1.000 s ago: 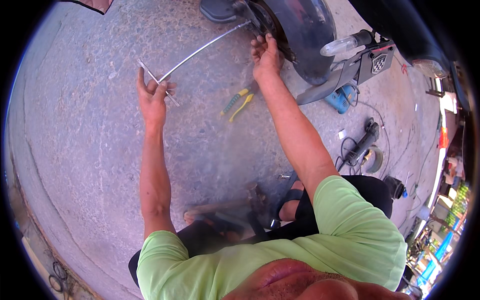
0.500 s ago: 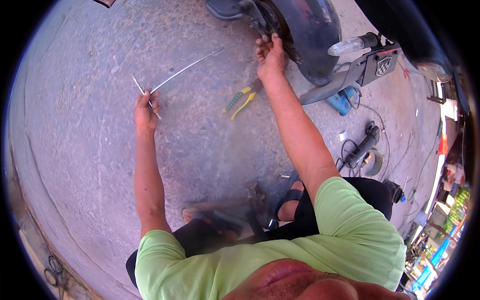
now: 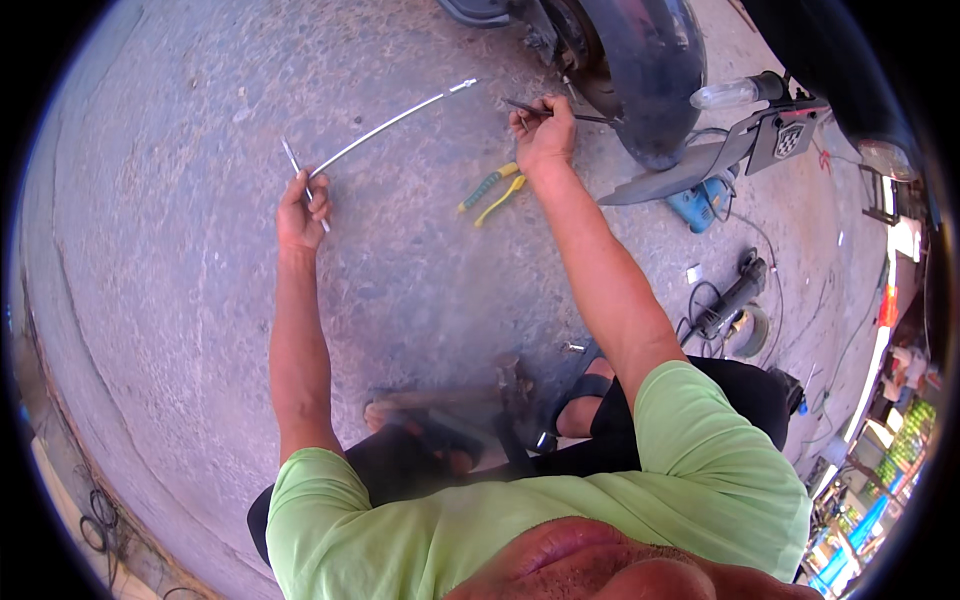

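My left hand [image 3: 300, 215] grips the short crossbar of a silver T-handle wrench [image 3: 383, 128], whose long shank reaches up to the right, its tip apart from the scooter. My right hand [image 3: 543, 138] is closed on a thin dark metal rod [image 3: 597, 119] lying crosswise in its fingers, just below the scooter's wheel hub [image 3: 580, 55] and beside the black rear fender [image 3: 655, 85]. Pliers with green-and-yellow handles [image 3: 487, 189] lie on the concrete beside that hand, their jaws partly hidden under it.
The number-plate bracket [image 3: 775, 140] and clear indicator lens [image 3: 720, 95] stick out at upper right. A blue power tool [image 3: 693, 208], black angle grinder [image 3: 728, 300], cables and a grey ring [image 3: 755, 332] lie right. A wooden-handled hammer [image 3: 440, 403] is by my feet on the concrete floor [image 3: 170, 300].
The wrench has come away from the scooter, held in my left hand. My right hand has drawn slightly down and right from the hub, and the dark rod now shows in its fingers.
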The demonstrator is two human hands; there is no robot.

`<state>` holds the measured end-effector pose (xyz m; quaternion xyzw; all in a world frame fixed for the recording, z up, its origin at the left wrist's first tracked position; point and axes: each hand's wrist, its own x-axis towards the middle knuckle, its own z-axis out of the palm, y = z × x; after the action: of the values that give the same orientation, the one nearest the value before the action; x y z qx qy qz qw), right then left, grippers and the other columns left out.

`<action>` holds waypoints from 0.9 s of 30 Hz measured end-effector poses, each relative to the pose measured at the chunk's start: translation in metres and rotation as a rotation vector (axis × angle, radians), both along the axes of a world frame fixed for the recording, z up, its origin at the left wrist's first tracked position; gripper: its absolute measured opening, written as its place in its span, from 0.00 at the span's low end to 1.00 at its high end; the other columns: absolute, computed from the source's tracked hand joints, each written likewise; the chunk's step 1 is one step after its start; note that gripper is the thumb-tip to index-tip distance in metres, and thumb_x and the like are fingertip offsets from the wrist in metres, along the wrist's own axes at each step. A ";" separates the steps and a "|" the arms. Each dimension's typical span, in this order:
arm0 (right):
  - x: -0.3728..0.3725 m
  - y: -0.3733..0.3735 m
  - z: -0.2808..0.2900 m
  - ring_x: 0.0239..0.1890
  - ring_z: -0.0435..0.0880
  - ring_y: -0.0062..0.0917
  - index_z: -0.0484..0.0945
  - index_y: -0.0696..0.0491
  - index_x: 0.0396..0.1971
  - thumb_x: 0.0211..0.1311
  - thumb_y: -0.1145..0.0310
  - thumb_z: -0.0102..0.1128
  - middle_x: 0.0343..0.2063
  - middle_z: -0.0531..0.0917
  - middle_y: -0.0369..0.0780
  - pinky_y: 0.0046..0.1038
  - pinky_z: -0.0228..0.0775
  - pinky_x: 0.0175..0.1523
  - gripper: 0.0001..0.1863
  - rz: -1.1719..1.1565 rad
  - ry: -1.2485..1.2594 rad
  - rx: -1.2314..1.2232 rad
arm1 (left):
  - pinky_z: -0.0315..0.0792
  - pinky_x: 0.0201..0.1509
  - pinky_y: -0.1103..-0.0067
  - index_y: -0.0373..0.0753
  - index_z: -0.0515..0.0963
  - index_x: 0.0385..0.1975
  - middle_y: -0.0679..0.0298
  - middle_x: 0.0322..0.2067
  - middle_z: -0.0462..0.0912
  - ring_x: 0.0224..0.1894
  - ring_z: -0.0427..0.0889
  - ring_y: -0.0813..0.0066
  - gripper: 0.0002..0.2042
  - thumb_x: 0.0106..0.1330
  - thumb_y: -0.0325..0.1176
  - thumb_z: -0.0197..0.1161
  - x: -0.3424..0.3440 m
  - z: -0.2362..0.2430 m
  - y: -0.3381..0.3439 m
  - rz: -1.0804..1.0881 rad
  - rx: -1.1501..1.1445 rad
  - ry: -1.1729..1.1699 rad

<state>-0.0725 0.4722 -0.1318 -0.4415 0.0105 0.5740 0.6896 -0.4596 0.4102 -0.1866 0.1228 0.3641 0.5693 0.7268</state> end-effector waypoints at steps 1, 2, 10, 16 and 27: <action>-0.002 -0.002 -0.005 0.29 0.77 0.24 0.73 0.48 0.32 0.59 0.63 0.59 0.27 0.76 0.33 0.33 0.72 0.39 0.07 0.018 -0.020 -0.008 | 0.59 0.18 0.84 0.35 0.73 0.47 0.55 0.33 0.82 0.18 0.64 0.80 0.11 0.74 0.36 0.53 0.001 0.002 0.001 -0.014 0.019 -0.017; -0.003 -0.002 -0.009 0.29 0.76 0.23 0.73 0.48 0.31 0.59 0.64 0.61 0.26 0.75 0.32 0.33 0.73 0.37 0.07 0.036 -0.039 -0.016 | 0.59 0.18 0.84 0.35 0.73 0.47 0.55 0.33 0.82 0.18 0.64 0.80 0.11 0.74 0.36 0.53 0.002 0.004 0.002 -0.024 0.016 -0.022; -0.021 -0.014 0.011 0.26 0.76 0.19 0.78 0.47 0.35 0.62 0.66 0.65 0.26 0.77 0.30 0.27 0.72 0.31 0.06 0.151 -0.093 0.030 | 0.59 0.18 0.85 0.34 0.73 0.47 0.55 0.32 0.80 0.18 0.65 0.81 0.12 0.74 0.36 0.53 0.020 0.017 0.002 -0.090 0.015 0.041; -0.018 -0.016 0.006 0.28 0.77 0.17 0.78 0.46 0.38 0.64 0.67 0.63 0.27 0.80 0.30 0.22 0.71 0.30 0.05 0.223 -0.253 0.018 | 0.59 0.17 0.85 0.33 0.73 0.47 0.55 0.32 0.81 0.18 0.64 0.82 0.12 0.74 0.36 0.53 0.023 0.021 0.004 -0.117 0.051 0.030; -0.023 -0.022 0.003 0.28 0.76 0.16 0.77 0.48 0.41 0.65 0.66 0.64 0.29 0.79 0.31 0.20 0.67 0.29 0.08 0.303 -0.384 0.024 | 0.60 0.17 0.85 0.35 0.72 0.47 0.56 0.32 0.81 0.18 0.65 0.81 0.12 0.75 0.37 0.51 0.002 0.015 0.001 -0.107 -0.047 0.058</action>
<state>-0.0958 0.4500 -0.1288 -0.5307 -0.1941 0.5766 0.5902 -0.4572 0.4109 -0.1716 0.1413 0.3912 0.5173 0.7480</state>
